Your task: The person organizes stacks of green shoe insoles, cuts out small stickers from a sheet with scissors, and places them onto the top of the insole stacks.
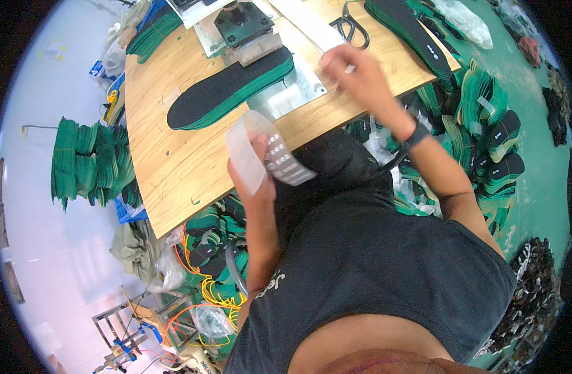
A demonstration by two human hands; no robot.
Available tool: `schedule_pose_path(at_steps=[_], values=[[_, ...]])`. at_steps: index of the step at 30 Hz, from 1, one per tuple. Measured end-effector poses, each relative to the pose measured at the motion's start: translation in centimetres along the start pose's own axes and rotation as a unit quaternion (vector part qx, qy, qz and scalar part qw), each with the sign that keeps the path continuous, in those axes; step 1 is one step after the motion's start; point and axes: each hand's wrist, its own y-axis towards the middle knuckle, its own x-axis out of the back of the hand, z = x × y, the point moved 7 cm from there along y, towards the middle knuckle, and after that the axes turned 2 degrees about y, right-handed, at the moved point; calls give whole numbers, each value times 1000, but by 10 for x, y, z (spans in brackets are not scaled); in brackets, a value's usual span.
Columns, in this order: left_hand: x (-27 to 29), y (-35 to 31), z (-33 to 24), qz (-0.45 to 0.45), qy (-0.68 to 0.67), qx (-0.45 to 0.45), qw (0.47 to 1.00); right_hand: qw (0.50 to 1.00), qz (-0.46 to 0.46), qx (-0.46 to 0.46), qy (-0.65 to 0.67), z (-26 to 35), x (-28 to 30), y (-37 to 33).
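Observation:
My left hand [256, 177] grips a curled translucent sheet of transfer labels [286, 163] with rows of small white marks, in front of the table's near edge. My right hand [354, 71], blurred by motion, is above the table with its fingers curled together. A tiny whitish spot shows at those fingers; what it is I cannot make out. Beyond my left hand lies a stack of black-topped green insoles [233, 90], one end beneath the dark block of a press [243, 28]. A long white strip [307, 25] runs up from beside my right hand.
Black-handled scissors [351, 28] lie near more insoles [413, 37] on the wooden table [155, 156]. Bundled green insoles [89, 159] hang at the left. Further insole piles [485, 137] crowd the right side below the table. Yellow and orange hoses [214, 293] trail at lower left.

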Motion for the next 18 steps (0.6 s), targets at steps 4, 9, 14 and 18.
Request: schedule_pose_path(at_steps=[4, 9, 14, 18], values=[[-1, 21, 12, 123, -18, 125, 984, 972, -15, -81, -219, -84, 62, 76], [-25, 18, 6, 289, 71, 192, 935, 850, 122, -47, -510, -120, 48, 124], [-33, 22, -2, 338, 171, 153, 913, 915, 120, -155, -353, -75, 36, 123], [-37, 27, -4, 284, -11, 120, 951, 872, 55, -32, -485, -126, 74, 143]])
